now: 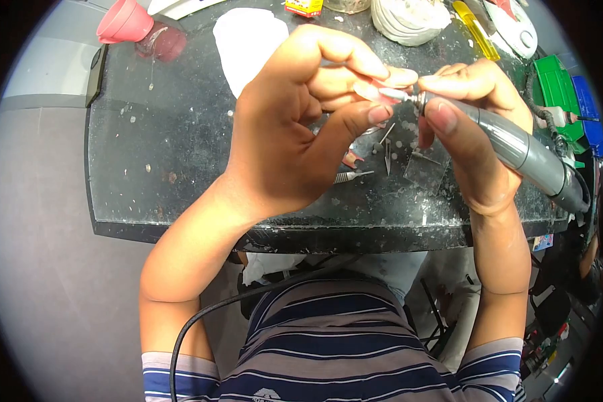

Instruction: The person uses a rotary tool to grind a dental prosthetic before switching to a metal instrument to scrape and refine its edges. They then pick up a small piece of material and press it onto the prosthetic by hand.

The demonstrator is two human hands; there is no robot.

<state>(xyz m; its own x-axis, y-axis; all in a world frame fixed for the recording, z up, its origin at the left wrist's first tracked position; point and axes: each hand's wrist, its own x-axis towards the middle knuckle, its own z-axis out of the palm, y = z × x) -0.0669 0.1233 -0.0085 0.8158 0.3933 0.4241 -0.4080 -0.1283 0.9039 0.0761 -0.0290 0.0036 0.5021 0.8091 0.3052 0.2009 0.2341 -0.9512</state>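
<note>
My right hand grips a grey rotary handpiece like a pen, its body slanting down to the right. A pale bur sticks out of its nose toward my left hand. Between my left thumb and fingers is a small pink and whitish piece, partly hidden by the fingertips; its exact kind cannot be made out. The bur's tip is at this piece, apparently touching it. Below the hands lie a pink fragment, a ridged metal handle and thin metal bits.
White paper lies behind my left hand on the dusty black table. Along the back are a pink cup, a white bowl and a yellow tool. Green and blue bins stand right. A black cable crosses my lap.
</note>
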